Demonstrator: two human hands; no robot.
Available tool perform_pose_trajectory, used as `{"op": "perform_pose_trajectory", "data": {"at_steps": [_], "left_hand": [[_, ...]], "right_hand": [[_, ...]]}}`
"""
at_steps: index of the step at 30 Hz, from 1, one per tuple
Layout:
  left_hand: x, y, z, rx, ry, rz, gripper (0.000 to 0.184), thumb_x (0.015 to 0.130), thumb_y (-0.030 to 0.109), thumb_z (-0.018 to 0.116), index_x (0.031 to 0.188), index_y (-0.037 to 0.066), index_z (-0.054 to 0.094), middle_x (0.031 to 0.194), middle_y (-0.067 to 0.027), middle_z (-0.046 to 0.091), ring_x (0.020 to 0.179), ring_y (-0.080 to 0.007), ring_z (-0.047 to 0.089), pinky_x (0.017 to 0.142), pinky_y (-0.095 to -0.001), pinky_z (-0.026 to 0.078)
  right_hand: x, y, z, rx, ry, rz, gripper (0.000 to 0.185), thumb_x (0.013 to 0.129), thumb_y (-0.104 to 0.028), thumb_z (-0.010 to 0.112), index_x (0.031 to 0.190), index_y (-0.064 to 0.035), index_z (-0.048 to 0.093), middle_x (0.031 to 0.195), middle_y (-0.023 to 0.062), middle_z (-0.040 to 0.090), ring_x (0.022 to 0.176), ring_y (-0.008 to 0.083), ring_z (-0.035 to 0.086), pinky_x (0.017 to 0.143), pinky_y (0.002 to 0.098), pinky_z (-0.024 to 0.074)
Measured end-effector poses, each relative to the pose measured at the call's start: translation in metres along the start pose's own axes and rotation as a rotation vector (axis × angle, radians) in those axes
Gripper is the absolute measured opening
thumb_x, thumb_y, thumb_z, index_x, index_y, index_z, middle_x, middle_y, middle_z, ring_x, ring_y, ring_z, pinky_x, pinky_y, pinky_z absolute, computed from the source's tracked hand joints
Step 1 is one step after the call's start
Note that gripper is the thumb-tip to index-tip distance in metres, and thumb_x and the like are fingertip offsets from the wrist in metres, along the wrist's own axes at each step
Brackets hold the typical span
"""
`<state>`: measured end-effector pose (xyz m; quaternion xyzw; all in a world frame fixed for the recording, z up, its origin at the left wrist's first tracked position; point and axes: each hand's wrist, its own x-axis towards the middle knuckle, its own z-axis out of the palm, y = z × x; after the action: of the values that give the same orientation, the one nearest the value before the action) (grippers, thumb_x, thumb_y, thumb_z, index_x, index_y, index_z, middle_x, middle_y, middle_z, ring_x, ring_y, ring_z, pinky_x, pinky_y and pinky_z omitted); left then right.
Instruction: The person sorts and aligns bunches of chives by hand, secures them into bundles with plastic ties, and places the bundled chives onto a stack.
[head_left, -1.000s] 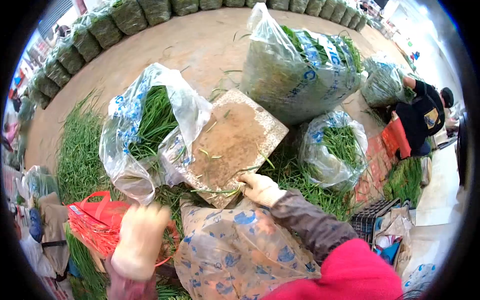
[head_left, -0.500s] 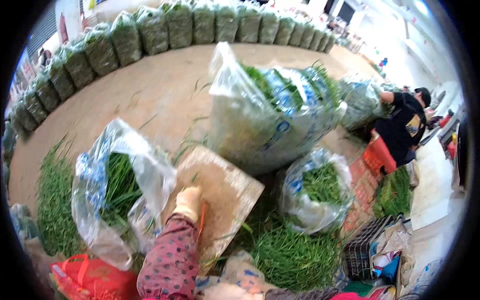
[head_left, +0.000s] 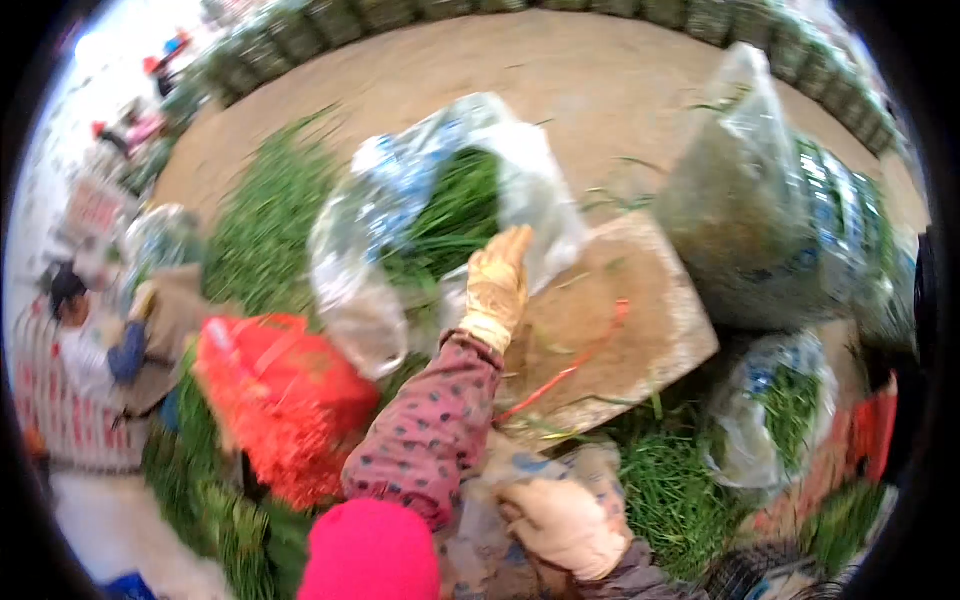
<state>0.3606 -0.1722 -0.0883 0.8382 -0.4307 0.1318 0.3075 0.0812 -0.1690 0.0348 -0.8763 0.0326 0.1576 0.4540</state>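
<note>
My left hand [head_left: 497,285], in a pale yellow work glove with a dotted pink sleeve, reaches to the near edge of an open clear plastic bag [head_left: 345,225]. Its fingers are stretched out, with nothing visible in them. Long green stalks [head_left: 460,205] lie inside the bag. Just right of this hand is a dirt-covered board [head_left: 610,265] with a thin red strip [head_left: 565,375] across it. My right hand [head_left: 565,525], also gloved, rests low over my lap with its fingers curled; whatever they hold, if anything, is hidden.
A red bag [head_left: 290,375] and loose greens [head_left: 270,225] lie to the left. On the right stand a large filled bag [head_left: 740,225] and a smaller bag of greens [head_left: 770,410]. Packed bags [head_left: 385,10] line the back. A person [head_left: 95,345] sits at far left.
The view has swung left, bringing the seated person at far left into sight. My left hand has moved from over the board to the open bag's edge, and its fingers have straightened.
</note>
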Motion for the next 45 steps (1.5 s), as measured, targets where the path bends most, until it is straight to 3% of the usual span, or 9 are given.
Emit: {"op": "perform_pose_trajectory", "data": {"at_steps": [4,16,24,26,30,33,39,42,45], "left_hand": [[-0.044,-0.102,-0.041,0.364,0.255,-0.408,0.07,0.073,0.012,0.067,0.137,0.009,0.041,0.137,-0.0163,0.045,0.128,-0.0364,0.04,0.104,-0.0489,0.033],[-0.026,-0.195,-0.077,0.788,-0.523,-1.101,0.117,0.067,0.047,0.079,0.151,0.026,0.001,0.157,-0.0121,0.007,0.145,-0.0321,0.004,0.102,-0.0703,0.021],[-0.039,-0.266,-0.1,0.894,-0.35,-0.88,0.072,0.086,0.013,0.059,0.146,0.031,0.023,0.144,-0.0093,0.033,0.105,-0.0317,0.058,0.08,-0.0467,0.049],[-0.038,-0.267,-0.104,1.179,-0.038,-0.203,0.054,0.087,0.016,0.056,0.138,0.022,0.041,0.132,-0.0118,0.047,0.088,-0.028,0.062,0.069,-0.0437,0.051],[-0.007,-0.204,-0.075,0.595,-0.82,0.241,0.022,0.079,0.013,0.061,0.1,0.012,0.068,0.113,-0.014,0.063,0.094,-0.029,0.063,0.078,-0.0357,0.052],[-0.014,-0.198,-0.039,0.485,-1.184,-0.207,0.021,0.074,0.014,0.061,0.092,0.012,0.071,0.092,-0.0155,0.069,0.092,-0.0317,0.066,0.082,-0.0408,0.053],[-0.022,-0.324,-0.074,0.05,-0.356,-0.907,0.021,0.075,0.013,0.059,0.09,0.01,0.074,0.097,-0.0155,0.069,0.1,-0.0299,0.064,0.093,-0.035,0.047],[-0.017,-0.392,-0.086,-0.302,0.363,-0.805,0.072,0.072,-0.01,0.056,0.14,-0.001,0.035,0.118,-0.0153,0.06,0.108,-0.023,0.058,0.095,-0.03,0.043],[0.004,-0.322,-0.117,-0.121,0.462,-0.682,0.067,0.072,-0.005,0.06,0.135,0.006,0.038,0.114,-0.0179,0.06,0.098,-0.0247,0.061,0.085,-0.0317,0.047]], "right_hand": [[0.0,0.001,0.005,0.017,0.105,-0.059,0.023,0.084,-0.017,0.06,0.105,-0.0085,0.064,0.091,0.0118,0.065,0.08,0.0332,0.062,0.068,0.0415,0.0493],[0.052,-0.013,-0.05,0.075,-0.423,-0.034,0.031,0.085,-0.019,0.056,0.114,-0.01,0.06,0.086,0.0136,0.063,0.079,0.0354,0.06,0.071,0.0428,0.0481],[0.252,0.022,-0.088,-0.568,0.091,-0.426,0.017,0.077,-0.009,0.058,0.094,-0.0062,0.062,0.085,0.0139,0.063,0.08,0.0355,0.06,0.068,0.0459,0.0484],[0.309,0.03,-0.083,-0.724,0.077,-0.43,0.02,0.078,-0.01,0.056,0.096,-0.0067,0.065,0.093,0.0126,0.065,0.089,0.032,0.061,0.078,0.0415,0.0495],[0.385,0.035,-0.073,-0.939,0.078,-0.133,0.032,0.085,-0.019,0.056,0.115,-0.0109,0.062,0.113,0.0093,0.062,0.11,0.0265,0.056,0.091,0.0408,0.045],[0.412,0.042,-0.074,-1.023,0.116,-0.051,0.038,0.086,-0.028,0.061,0.119,-0.01,0.06,0.122,0.0086,0.058,0.115,0.0258,0.052,0.094,0.0402,0.0439],[0.417,0.06,-0.078,-0.972,0.156,-0.001,0.087,0.072,-0.047,0.075,0.139,-0.0068,0.037,0.141,0.0145,0.041,0.129,0.0321,0.041,0.102,0.0409,0.0411],[0.425,0.062,-0.075,-0.985,0.193,-0.035,0.088,0.072,-0.045,0.075,0.14,-0.0073,0.035,0.14,0.0136,0.041,0.13,0.0315,0.039,0.102,0.0412,0.0407],[0.436,0.073,-0.068,-1.064,0.25,-0.098,0.089,0.07,-0.044,0.076,0.14,-0.0074,0.035,0.136,0.0113,0.046,0.125,0.0295,0.043,0.099,0.0392,0.042]]}}
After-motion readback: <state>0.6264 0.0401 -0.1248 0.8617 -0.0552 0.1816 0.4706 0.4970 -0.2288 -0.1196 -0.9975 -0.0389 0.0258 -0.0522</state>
